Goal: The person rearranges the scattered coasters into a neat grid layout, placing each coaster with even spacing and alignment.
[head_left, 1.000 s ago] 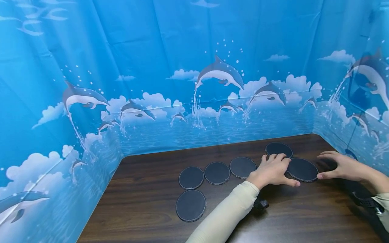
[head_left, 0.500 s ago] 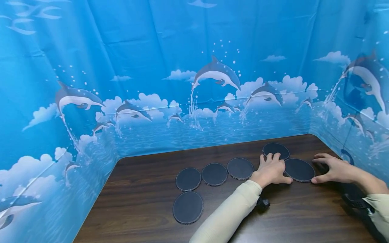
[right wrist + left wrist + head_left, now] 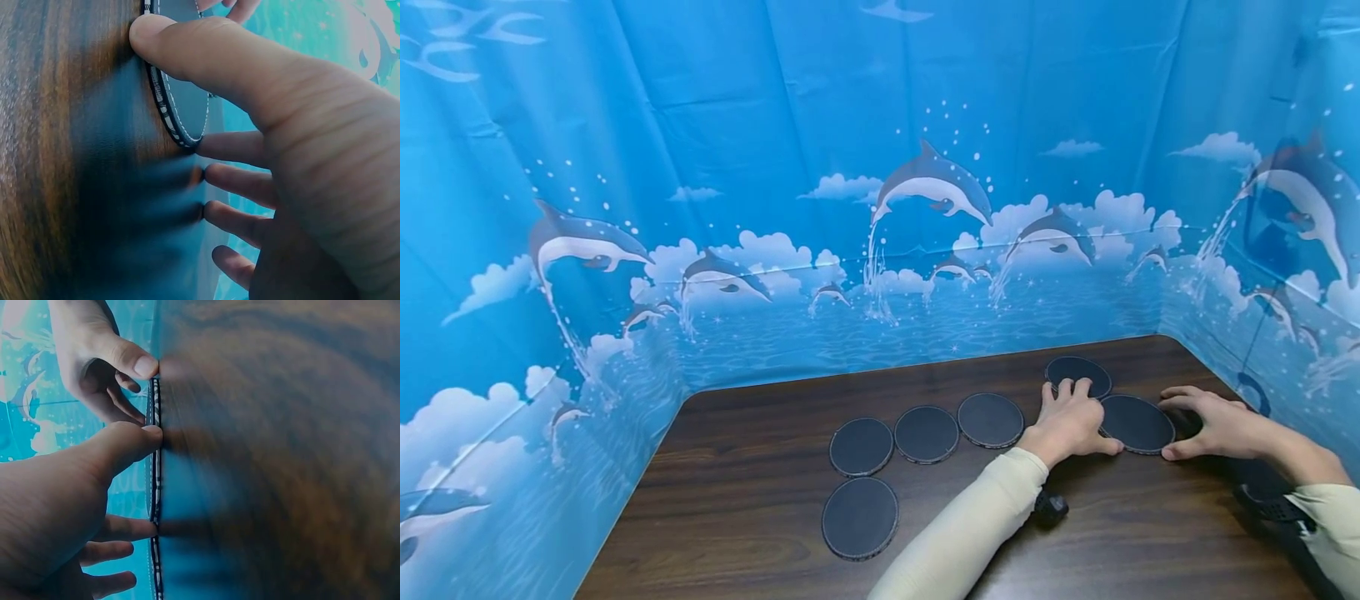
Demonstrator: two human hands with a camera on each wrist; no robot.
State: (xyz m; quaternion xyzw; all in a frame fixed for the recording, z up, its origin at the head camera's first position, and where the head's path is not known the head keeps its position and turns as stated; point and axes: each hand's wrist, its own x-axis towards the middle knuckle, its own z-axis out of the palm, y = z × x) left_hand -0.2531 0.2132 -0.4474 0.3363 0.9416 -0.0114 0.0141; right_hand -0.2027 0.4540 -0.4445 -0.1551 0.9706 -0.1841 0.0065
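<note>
Black round coasters with stitched rims lie flat on the wooden table. My left hand is over the table, fingertips at the near edge of the far right coaster and thumb at the left rim of the nearer right coaster. On that coaster's other side is my right hand, thumb and index fingertip at its rim. The right wrist view shows the right thumb against the patterned edge, the other fingers extended beside it. Seen from the left wrist, both thumbs meet the coaster edge.
Three coasters run in a row left of my hand: a right one, a middle one and a left one. Another coaster lies below the left one. A blue dolphin-print curtain borders the brown table.
The head view has shifted slightly. My right hand has moved left, up to the nearer right coaster's rim, and my left hand has moved slightly right relative to the coasters.
</note>
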